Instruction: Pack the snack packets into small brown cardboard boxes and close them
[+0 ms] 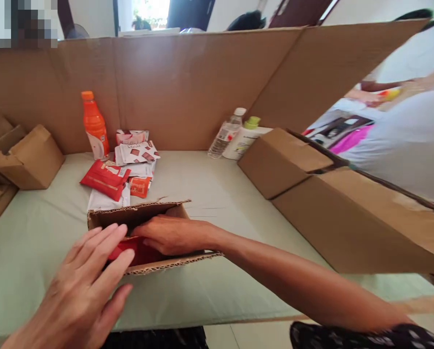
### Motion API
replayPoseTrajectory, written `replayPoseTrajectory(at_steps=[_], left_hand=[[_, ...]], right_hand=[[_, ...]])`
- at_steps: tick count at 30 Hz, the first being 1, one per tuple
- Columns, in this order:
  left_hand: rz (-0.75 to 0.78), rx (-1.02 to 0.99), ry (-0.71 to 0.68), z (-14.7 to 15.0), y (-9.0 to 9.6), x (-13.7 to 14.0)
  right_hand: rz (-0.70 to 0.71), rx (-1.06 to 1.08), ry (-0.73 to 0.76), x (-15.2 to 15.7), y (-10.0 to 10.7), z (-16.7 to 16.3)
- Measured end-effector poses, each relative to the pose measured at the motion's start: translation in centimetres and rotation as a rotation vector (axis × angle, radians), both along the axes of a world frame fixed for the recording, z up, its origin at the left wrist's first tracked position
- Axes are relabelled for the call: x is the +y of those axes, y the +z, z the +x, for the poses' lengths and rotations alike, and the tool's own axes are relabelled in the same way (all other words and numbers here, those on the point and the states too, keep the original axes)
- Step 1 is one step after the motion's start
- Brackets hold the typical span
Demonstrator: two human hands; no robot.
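An open cardboard box (159, 265) stands near the front of the table, its torn rim facing up. My right hand (173, 235) reaches into it from the right. Its thumb and fingers close on the top edge of a red packet (137, 252) inside; the fingertips are partly hidden. Over the box's left end, my left hand (89, 276) is open with fingers stretched out, holding nothing. Behind the box lies a pile of packets, with a red packet (106, 179), a white patterned packet (139, 152) and a small orange packet (140, 186).
An orange bottle (95, 126) stands against the cardboard wall (188, 87) behind the pile. A clear bottle (226, 135) and a white bottle with a green cap (242, 140) lean further right. Cardboard boxes flank both sides (38, 157), (355, 218). Another person is at far right.
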State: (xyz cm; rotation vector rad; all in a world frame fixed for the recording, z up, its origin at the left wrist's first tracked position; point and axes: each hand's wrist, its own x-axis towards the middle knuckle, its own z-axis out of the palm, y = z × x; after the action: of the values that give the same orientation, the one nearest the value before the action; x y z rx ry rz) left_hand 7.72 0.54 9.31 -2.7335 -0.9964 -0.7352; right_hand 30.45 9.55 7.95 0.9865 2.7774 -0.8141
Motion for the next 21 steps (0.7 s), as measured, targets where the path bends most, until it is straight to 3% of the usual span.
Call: replayPoseTrajectory(at_steps=[3,7,9,13,15,17,19,21], left_hand=[[-0.037,0.225,-0.004,1.9,1.4,1.8],[-0.253,0.424,0.030,2.8,1.3,3.3],[-0.296,0.447,0.022,2.7,1.0,3.6],[-0.317,0.381,-0.008,2.3,0.6,3.4],[-0.304,0.353,-0.003,2.1,0.0,3.4],[-0.260,0.357,0.000,2.0,-0.8,3.6],[-0.178,0.372,-0.005,1.8,-1.9,3.9],[-0.111,0.383,-0.041,1.4,-2.9,4.4]], right_hand=[[-0.048,0.034,0.016,0.3,-0.4,0.0],[-0.076,0.032,0.016,0.0,0.4,1.0],[-0.021,0.107,0.007,-0.9,1.5,2.4],[0.171,0.499,-0.080,-1.2,4.4,6.0],[0.328,0.620,-0.255,1.3,4.7,7.3],[0.499,0.564,-0.471,5.8,3.6,7.3],[0.591,0.323,-0.582,11.3,1.3,6.2],[0.630,0.016,-0.576,16.5,-1.6,4.2]])
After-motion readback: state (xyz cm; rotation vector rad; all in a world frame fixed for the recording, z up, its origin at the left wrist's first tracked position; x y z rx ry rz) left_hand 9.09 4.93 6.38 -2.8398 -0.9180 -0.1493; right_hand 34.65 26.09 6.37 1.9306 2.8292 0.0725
